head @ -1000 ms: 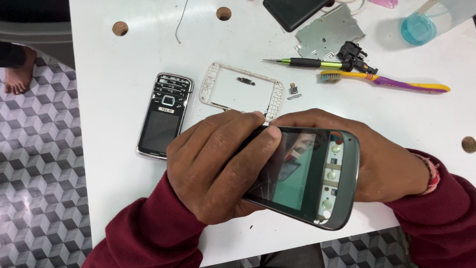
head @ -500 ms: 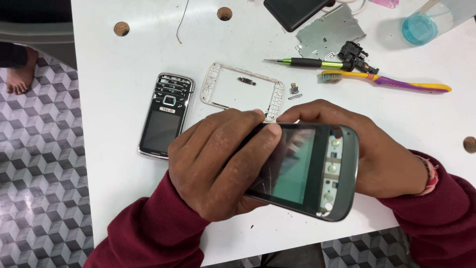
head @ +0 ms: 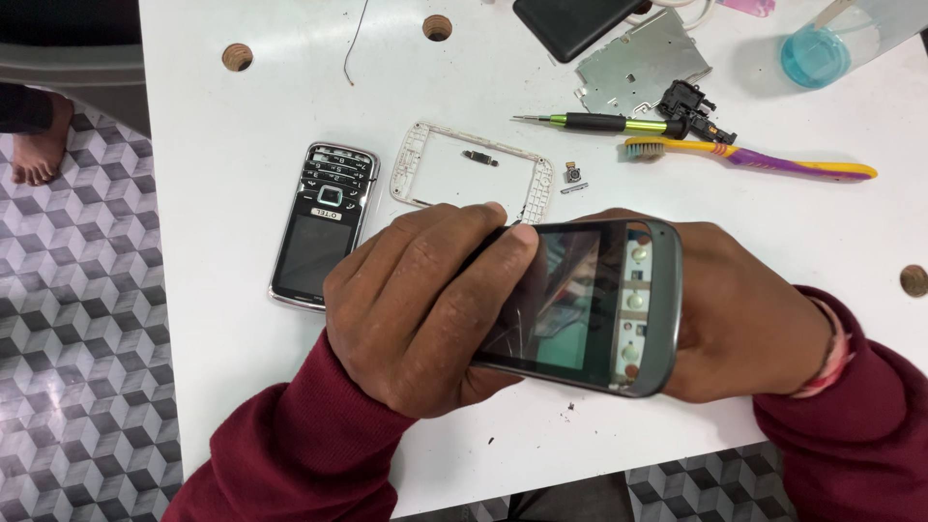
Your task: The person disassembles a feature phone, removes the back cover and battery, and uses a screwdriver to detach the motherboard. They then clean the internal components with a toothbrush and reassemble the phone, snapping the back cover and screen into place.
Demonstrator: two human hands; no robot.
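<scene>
While both hands work above the near edge of the white table [head: 242, 174], other parts lie spread behind them: a black keypad phone [head: 321, 224] to the left, a white plastic frame [head: 471, 177] just beyond the left hand's knuckles, then a green-handled screwdriver [head: 594, 122], a purple and yellow toothbrush [head: 764, 160], a metal plate [head: 640, 66] and a cup of blue liquid [head: 814, 53]. The left hand [head: 420, 304] covers the near-left end of the grey phone housing [head: 604, 304], fingers curled down over its edge. The right hand [head: 739, 314] cups it from beneath, gripping. Its long axis runs left to right, glossy face up, button strip toward the right.
</scene>
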